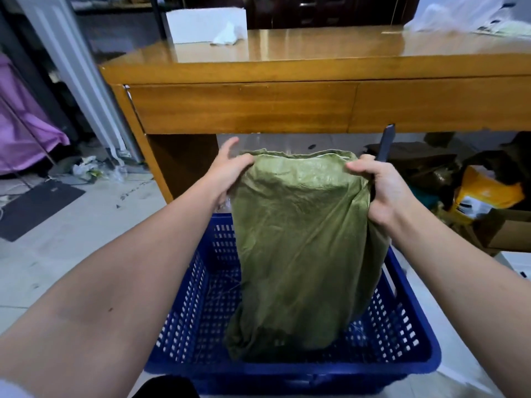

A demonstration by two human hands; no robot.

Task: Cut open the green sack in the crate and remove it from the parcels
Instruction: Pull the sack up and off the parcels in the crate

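1. We note a wooden surface [287,64] across the far side of the scene; it carries a white box [205,24] and plays no part in the work.
2. We find the blue crate [402,334] on the floor directly below the person, its perforated walls and part of its base showing.
3. The green sack [301,239] stands upright in the crate, its lower end bunched on the base and its top edge lifted well above the rim. It hangs slack and crumpled. We see no parcels; whether any remain inside we cannot tell.
4. The left hand [227,173] holds the top left corner, fingers curled into the cloth.
5. The right hand [379,185] pinches the top right corner, its grip also closed round a dark blade-like tool [386,146] that points upward.
6. We judge the removal step to be in hand, the cutting seemingly done. The next move calls for a straight upward lift clear of the crate, keeping the blade away from the left hand.
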